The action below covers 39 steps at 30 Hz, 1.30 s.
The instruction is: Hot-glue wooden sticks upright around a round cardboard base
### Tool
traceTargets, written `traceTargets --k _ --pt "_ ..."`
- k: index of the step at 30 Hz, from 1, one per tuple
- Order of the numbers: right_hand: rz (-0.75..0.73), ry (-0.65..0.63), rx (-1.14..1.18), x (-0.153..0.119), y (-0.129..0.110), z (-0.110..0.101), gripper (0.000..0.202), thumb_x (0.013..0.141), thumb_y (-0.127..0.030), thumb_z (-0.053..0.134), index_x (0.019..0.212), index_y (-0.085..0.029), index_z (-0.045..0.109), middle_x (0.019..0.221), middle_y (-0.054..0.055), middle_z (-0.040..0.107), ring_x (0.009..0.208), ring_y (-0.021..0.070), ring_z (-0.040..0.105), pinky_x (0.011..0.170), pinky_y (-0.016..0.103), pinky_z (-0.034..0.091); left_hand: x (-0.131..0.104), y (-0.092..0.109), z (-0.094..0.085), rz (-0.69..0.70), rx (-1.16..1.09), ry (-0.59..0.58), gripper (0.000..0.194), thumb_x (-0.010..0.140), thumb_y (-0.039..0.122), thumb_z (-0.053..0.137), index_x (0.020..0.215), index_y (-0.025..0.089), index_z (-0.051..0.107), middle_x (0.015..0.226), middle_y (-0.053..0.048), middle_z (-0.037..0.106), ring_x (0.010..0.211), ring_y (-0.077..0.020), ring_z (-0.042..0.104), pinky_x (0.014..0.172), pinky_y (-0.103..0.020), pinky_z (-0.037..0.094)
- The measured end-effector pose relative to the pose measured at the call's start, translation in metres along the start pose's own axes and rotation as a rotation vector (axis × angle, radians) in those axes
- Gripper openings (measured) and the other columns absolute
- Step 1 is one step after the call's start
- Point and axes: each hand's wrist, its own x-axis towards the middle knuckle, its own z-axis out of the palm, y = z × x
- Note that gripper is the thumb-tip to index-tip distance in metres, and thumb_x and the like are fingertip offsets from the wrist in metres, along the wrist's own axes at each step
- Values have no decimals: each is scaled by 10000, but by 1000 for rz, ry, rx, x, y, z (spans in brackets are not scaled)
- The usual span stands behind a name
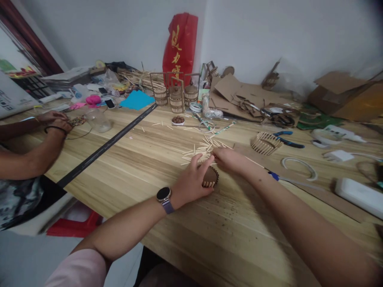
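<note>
My left hand (pixel 191 181), a watch on its wrist, curves around a round brown notched disc (pixel 211 175) lying on the table. Thumb and fingers grip the disc at its edge. Several short pale sticks stand along the disc's near rim. Just beyond the disc, my right hand (pixel 229 159) has its fingertips pinched together. Whatever is between them is hidden. Behind both hands lies a loose heap of short wooden sticks (pixel 203 148).
Small stick baskets (pixel 176 99) with tall handles stand at the back. Right of my hands are a ring of sticks (pixel 266 143), blue-handled pliers (pixel 289 139) and a white box (pixel 359 195). Another person's hands (pixel 56 121) work at left near a clear jar (pixel 99 120).
</note>
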Motion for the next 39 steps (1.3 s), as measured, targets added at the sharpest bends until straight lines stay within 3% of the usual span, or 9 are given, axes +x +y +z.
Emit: traceTargets --k 3,6,10,15,24,39 --pt "12 27 43 -9 -5 -12 114 915 -195 559 948 -138 653 989 97 682 876 180 637 795 333 505 0 0 0 -3 6 -3 977 683 257 800 1485 293 242 1511 -163 217 1356 -362 396 1058 -510 430" --pt "27 83 118 -29 -11 -22 155 852 -92 486 846 -151 630 881 112 684 796 184 617 715 283 456 0 0 -1 -8 17 -12 981 680 263 807 1487 278 249 1510 -171 212 1343 -367 410 1057 -500 433" --pt "24 114 268 -63 -21 -19 189 889 -214 426 905 -194 613 782 25 683 699 156 609 627 247 443 0 0 -1 -4 12 -10 980 690 261 800 1489 299 233 1510 -159 214 1347 -363 403 1050 -500 438" --pt "-5 96 509 -88 -31 0 222 885 -272 439 870 -207 650 785 23 701 693 162 615 628 259 446 0 -2 0 25 -3 1 994 685 229 792 1491 296 215 1496 -160 228 1375 -352 363 1059 -494 428" --pt "-69 66 397 -86 -36 4 206 836 -141 495 883 -196 687 852 56 727 769 176 649 681 258 453 0 -2 1 26 10 7 982 689 263 797 1488 287 227 1482 -161 242 1354 -353 386 1053 -496 432" --pt "-117 95 419 -80 -36 12 171 845 -126 524 804 -191 676 804 56 685 725 171 611 650 260 432 1 -4 2 44 4 18 979 695 254 790 1491 280 221 1476 -168 245 1369 -358 365 1069 -498 417"
